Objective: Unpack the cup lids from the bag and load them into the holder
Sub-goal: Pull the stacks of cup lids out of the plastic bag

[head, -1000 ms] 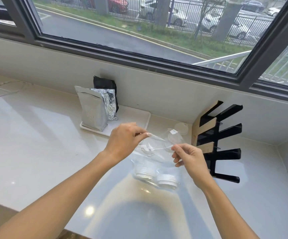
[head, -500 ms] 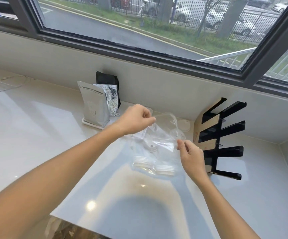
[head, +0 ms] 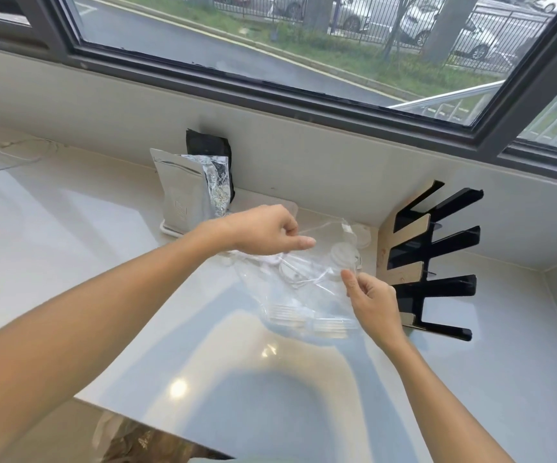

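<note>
From the head camera, your left hand is closed in a pinch on the upper edge of the clear plastic bag, thumb pointing right. Your right hand pinches the bag's right edge between thumb and fingers, so the bag hangs stretched between your two hands, its bottom resting on the pale counter. The white cup lids are still inside it: two short stacks sit side by side at the bottom, and a few loose ones lie higher up near the opening. One more lid rests on the counter behind the bag, beside the holder.

The black holder stands just right of your right hand, against the wall, its slanted arms showing no lids in them.

Behind your left hand, a silver foil pouch, a crumpled foil bag and a black pouch stand on a white tray. The silver pouch bears a small printed mark, too small to read. No other writing can be made out.
</note>
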